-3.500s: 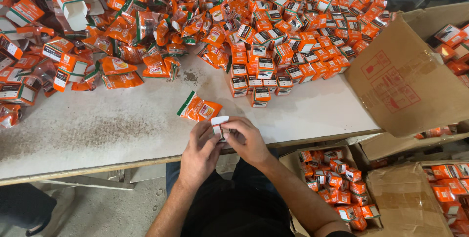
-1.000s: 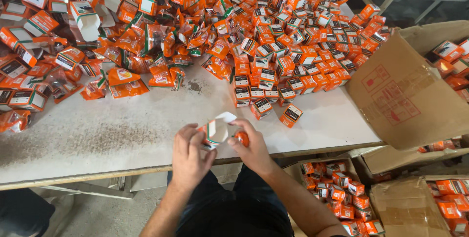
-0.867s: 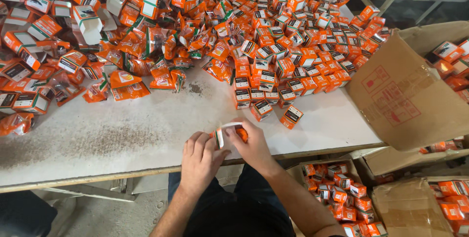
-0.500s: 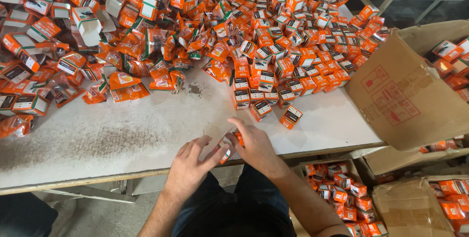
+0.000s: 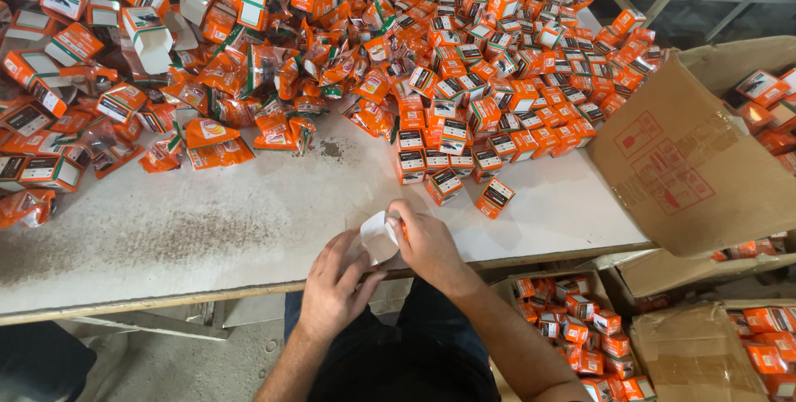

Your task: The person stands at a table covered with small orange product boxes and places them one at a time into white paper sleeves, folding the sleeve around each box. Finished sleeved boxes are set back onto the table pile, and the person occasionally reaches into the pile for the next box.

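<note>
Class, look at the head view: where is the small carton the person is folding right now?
The small carton sits between the left hand and right hand, at the near edge of the white table.

small box (image 5: 381, 238): white inside and on its flaps, an orange edge seen beside the right hand (image 5: 431, 246)
heap of boxes (image 5: 464, 79): orange with white and black labels, spread beyond both hands
pouches (image 5: 215, 141): orange with green and white marks, beyond the left hand (image 5: 332, 290)
table (image 5: 207, 228): off-white, speckled grey
carton (image 5: 688, 162): brown with red print, right of the right hand
</note>
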